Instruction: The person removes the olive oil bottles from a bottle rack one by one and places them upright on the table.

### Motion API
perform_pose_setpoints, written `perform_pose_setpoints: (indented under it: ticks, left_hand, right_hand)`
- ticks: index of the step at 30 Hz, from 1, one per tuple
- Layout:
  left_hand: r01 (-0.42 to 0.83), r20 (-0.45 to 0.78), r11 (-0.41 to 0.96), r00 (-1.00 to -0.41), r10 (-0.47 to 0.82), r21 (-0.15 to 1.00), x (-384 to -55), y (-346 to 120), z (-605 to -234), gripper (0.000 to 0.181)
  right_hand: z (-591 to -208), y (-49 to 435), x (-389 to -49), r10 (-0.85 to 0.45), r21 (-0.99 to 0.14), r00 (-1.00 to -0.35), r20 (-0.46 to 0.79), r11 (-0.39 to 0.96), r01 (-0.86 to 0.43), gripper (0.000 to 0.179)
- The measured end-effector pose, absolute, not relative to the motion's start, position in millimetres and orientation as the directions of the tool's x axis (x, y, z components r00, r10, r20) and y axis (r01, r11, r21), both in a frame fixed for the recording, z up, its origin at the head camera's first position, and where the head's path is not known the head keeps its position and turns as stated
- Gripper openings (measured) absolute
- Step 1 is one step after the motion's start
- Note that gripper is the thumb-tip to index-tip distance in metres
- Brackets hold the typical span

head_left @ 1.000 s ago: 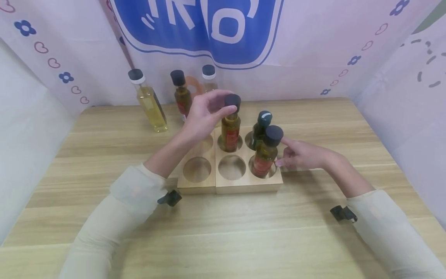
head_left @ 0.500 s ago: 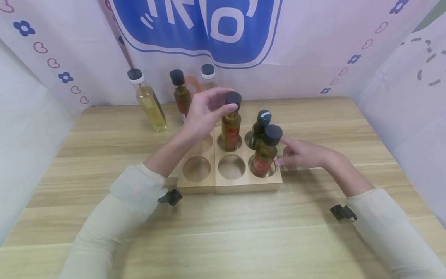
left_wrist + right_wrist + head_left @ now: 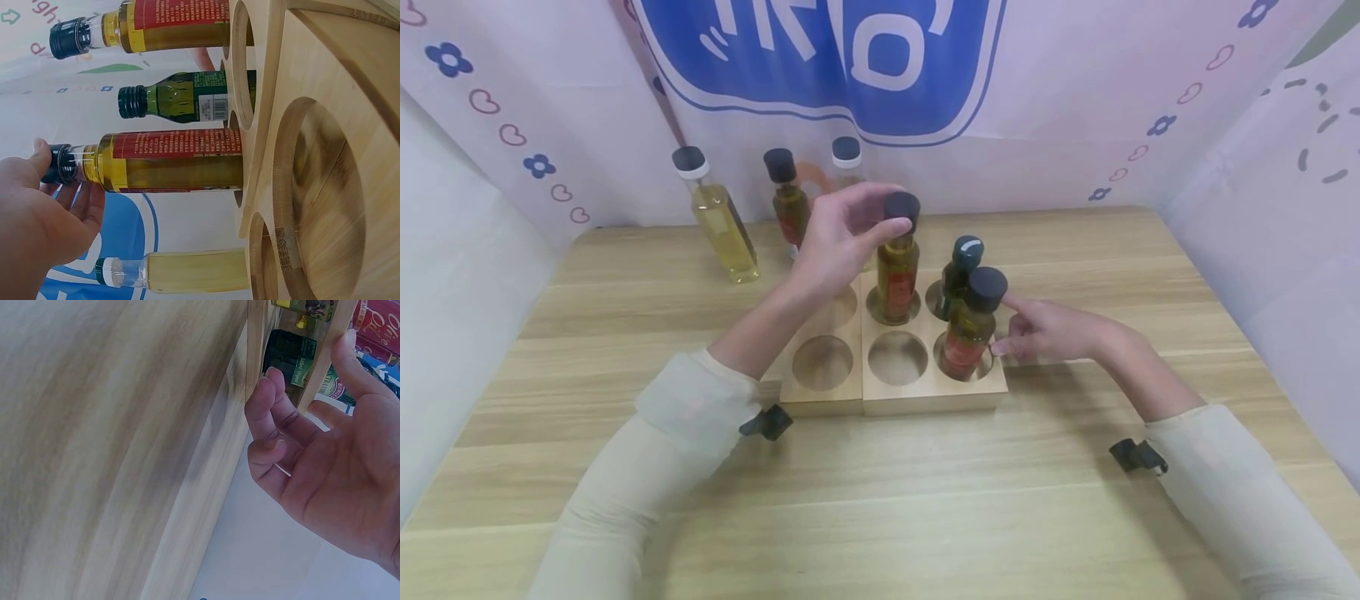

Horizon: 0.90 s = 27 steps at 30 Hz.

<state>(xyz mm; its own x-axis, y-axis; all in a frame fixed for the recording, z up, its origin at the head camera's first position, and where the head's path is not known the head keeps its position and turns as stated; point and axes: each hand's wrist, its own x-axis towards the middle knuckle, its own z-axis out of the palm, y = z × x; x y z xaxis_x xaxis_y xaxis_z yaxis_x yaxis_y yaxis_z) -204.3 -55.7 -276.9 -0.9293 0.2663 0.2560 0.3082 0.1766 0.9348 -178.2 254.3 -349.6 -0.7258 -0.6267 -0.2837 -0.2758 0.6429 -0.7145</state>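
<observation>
My left hand [image 3: 842, 237] holds the black cap of an olive oil bottle [image 3: 898, 279] between thumb and fingers. That bottle, red-labelled, stands upright in a back hole of the wooden bottle rack [image 3: 932, 403]; the left wrist view shows its neck and cap [image 3: 60, 164] in my grip. At the rack's right side is my right hand [image 3: 1052, 331], its thumb and forefinger at the upper board's edge and its other fingers curled, as the right wrist view shows. Beside it stand a second red-labelled olive oil bottle [image 3: 967, 343] and a dark green bottle [image 3: 956, 283], both in holes.
Behind the rack's left half stand a clear bottle of yellow oil [image 3: 724, 229], another dark-capped bottle with a red label [image 3: 790, 212] and a white-collared bottle [image 3: 847, 167], partly hidden by my left hand. A printed cloth [image 3: 1037, 167] hangs behind the wooden table [image 3: 880, 517].
Both hands keep their places on the bottle cap and at the rack's side. The whole scene shifts only slightly in the head view.
</observation>
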Motion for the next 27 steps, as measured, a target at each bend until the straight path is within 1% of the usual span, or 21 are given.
perform_pose_setpoints:
  ticks: [9,19,27]
  left_hand:
    - [0.29,0.249,0.139,-0.935,0.252,0.947,-204.2,-54.6,-274.8,0.036]
    - [0.285,0.253,0.111,-0.937,0.239,0.952,-203.7,-54.0,-273.2,0.035]
    - [0.303,0.275,0.098,-0.934,0.228,0.948,-203.4,-53.7,-272.8,0.034]
  right_hand:
    - [-350.0,254.0,-178.4,-0.625,-0.711,-0.726,-0.287,0.647,-0.276,0.086]
    - [-351.1,254.6,-178.7,-0.626,-0.709,-0.723,-0.291,0.648,-0.277,0.089]
    - [-350.3,254.0,-178.7,-0.628,-0.721,-0.722,-0.291,0.64,-0.266,0.09]
